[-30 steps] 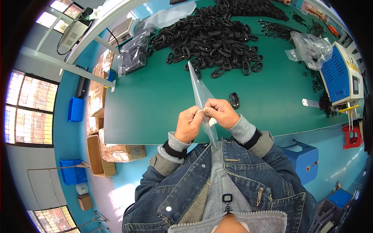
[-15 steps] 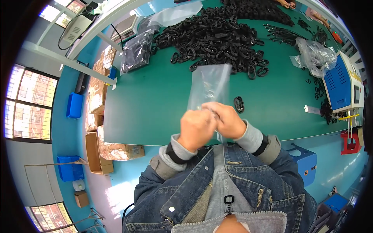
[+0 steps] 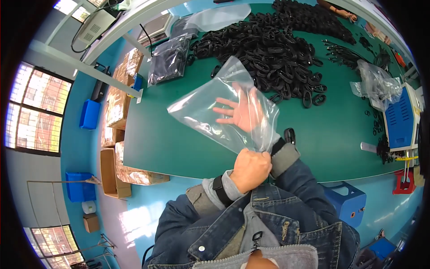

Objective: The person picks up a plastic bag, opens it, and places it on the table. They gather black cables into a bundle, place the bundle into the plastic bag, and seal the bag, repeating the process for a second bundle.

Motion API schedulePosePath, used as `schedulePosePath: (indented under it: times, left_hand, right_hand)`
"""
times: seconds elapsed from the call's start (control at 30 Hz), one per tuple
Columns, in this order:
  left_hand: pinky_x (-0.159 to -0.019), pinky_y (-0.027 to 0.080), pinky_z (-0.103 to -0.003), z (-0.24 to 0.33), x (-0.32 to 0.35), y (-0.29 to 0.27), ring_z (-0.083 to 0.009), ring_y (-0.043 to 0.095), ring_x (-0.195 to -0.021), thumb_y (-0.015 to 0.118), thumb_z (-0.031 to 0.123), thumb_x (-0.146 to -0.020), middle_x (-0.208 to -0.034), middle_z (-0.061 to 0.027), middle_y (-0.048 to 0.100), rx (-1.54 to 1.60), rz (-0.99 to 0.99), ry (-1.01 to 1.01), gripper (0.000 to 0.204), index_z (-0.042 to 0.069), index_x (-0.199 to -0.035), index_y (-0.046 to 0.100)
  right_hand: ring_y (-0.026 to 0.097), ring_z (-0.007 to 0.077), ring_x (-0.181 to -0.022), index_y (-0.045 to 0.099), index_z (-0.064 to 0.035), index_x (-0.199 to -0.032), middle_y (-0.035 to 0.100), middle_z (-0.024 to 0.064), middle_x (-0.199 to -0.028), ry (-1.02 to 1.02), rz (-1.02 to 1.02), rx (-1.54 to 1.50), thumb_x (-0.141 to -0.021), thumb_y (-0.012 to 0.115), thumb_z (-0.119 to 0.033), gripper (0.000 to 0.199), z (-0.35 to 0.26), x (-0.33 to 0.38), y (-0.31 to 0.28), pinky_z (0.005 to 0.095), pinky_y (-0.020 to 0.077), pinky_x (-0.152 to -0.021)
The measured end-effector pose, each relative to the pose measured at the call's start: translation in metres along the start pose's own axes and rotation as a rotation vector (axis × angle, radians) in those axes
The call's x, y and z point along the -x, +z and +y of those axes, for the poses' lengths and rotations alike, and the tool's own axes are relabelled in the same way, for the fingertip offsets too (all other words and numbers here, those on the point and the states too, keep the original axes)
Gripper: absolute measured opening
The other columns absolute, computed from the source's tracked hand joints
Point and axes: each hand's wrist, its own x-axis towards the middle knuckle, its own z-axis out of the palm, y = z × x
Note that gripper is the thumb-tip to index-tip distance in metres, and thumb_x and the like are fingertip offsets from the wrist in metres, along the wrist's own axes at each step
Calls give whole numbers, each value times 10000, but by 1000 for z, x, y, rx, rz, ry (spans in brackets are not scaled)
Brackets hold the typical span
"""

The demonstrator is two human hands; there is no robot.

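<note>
A clear plastic bag (image 3: pixel 197 107) is spread wide over the green table in front of me. Inside it, seen through the film, my right hand (image 3: pixel 248 112) has its fingers stretched and apart, holding nothing. My left hand (image 3: pixel 251 169) is closed in a fist on the bag's near edge, beside my right wrist. Just right of that wrist lies a single coiled black cable (image 3: pixel 290 136), partly hidden by the sleeve. Beyond the bag rises a big heap of coiled black cables (image 3: pixel 273 54).
A filled clear bag (image 3: pixel 169 60) lies at the far left under a white frame. On the right stand a blue-and-white machine (image 3: pixel 400 119) and a crumpled plastic bag (image 3: pixel 380 85). A blue stool (image 3: pixel 345 201) is below the table edge. Another person's hand (image 3: pixel 350 16) shows at the far right.
My right hand has gone into the bag and spread its fingers, opening the bag out to the left. My left hand has moved down and right, still gripping the bag. The view has shifted slightly.
</note>
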Motion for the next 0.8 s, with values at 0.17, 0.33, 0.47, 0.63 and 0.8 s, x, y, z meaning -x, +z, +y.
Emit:
schedulePosePath:
  times: [0.17,0.33,0.47,0.63,0.8]
  left_hand:
    - [-530,436,-389,-64,20,34,-293,564,-559,608,220,-781,-629,-127,574,268,-179,-329,243,23,-670,519]
    - [-737,453,-401,-197,5,10,-334,574,-853,640,178,-787,-930,-165,609,241,313,-585,271,12,-991,571]
    - [-948,364,-419,-366,47,42,-385,443,-1131,591,374,-828,-1242,-197,488,-29,253,-753,591,63,-1295,405]
    - [-998,229,-594,-372,52,103,-388,214,-1318,437,515,-868,-1447,-177,231,-256,-138,-1046,637,218,-1406,271]
    - [-966,154,-689,-369,51,101,-366,120,-1363,415,493,-885,-1491,-149,136,-304,-256,-1040,605,258,-1418,251]
  right_hand:
    - [387,469,-1200,80,-286,-1445,269,268,-1389,258,265,109,-773,296,-774,859,41,-20,-52,648,348,-900]
    - [370,461,-1213,85,-271,-1452,192,251,-1435,382,116,-43,-768,223,-797,874,50,-22,-88,664,271,-921]
    - [406,454,-1177,118,-268,-1450,285,227,-1406,514,139,75,-751,205,-812,890,52,-30,-80,618,367,-866]
    - [365,447,-1211,121,-249,-1451,288,225,-1403,561,160,123,-748,199,-814,905,35,-32,-102,626,349,-883]
    - [321,459,-1246,128,-252,-1447,305,230,-1390,70,471,-296,-763,220,-796,879,-20,-27,-125,661,304,-925]
